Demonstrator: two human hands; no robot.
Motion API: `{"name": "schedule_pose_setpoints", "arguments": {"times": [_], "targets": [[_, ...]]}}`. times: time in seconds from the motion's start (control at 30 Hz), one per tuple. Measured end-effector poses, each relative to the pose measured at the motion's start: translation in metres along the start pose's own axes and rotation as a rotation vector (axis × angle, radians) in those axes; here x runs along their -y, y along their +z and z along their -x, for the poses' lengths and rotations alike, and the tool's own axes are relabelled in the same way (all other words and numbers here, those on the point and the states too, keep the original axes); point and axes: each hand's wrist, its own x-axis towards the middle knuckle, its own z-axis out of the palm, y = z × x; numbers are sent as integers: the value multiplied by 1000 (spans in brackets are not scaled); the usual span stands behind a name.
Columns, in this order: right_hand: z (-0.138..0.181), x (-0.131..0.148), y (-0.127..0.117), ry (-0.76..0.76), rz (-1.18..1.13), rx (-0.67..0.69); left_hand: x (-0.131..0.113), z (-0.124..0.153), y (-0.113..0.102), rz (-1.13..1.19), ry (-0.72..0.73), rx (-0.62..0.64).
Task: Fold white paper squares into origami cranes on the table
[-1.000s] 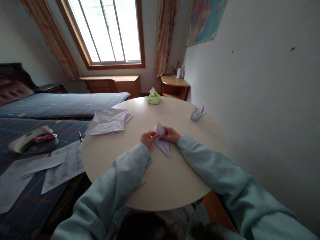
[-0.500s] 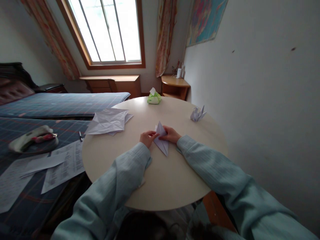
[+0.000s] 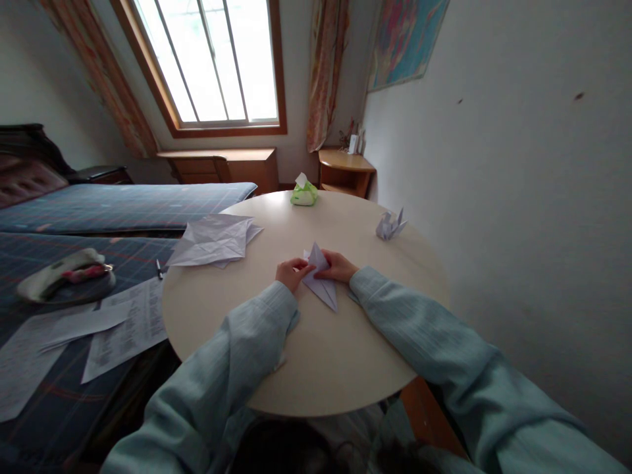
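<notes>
White folded paper (image 3: 322, 289) sits between the left hand (image 3: 293, 272) and right hand (image 3: 340, 266) over the bench (image 3: 355, 355), each hand nearly closed, pinching it; a paper figure (image 3: 390, 226) stands beyond the right hand, well apart

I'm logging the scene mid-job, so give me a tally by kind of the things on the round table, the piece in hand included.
Folded paper piece, held by left hand and right hand: 1
Folded paper figure: 1
Creased paper pile, sheets not countable: 1
Green tissue pack: 1
Total: 4
Left out: a small pale thing half hidden by the left sleeve
</notes>
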Motion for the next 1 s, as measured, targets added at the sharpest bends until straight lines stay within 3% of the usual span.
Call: {"name": "schedule_pose_setpoints", "arguments": {"times": [0.13, 0.47, 1.0], "targets": [[0, 1, 1, 2, -35, 15, 0, 0, 0, 9, -7, -7], [1, 2, 1, -9, 135, -62, 3, -1, 1, -46, -25, 56], [1, 4, 1, 26, 11, 25, -1, 1, 0, 42, -33, 8]]}}
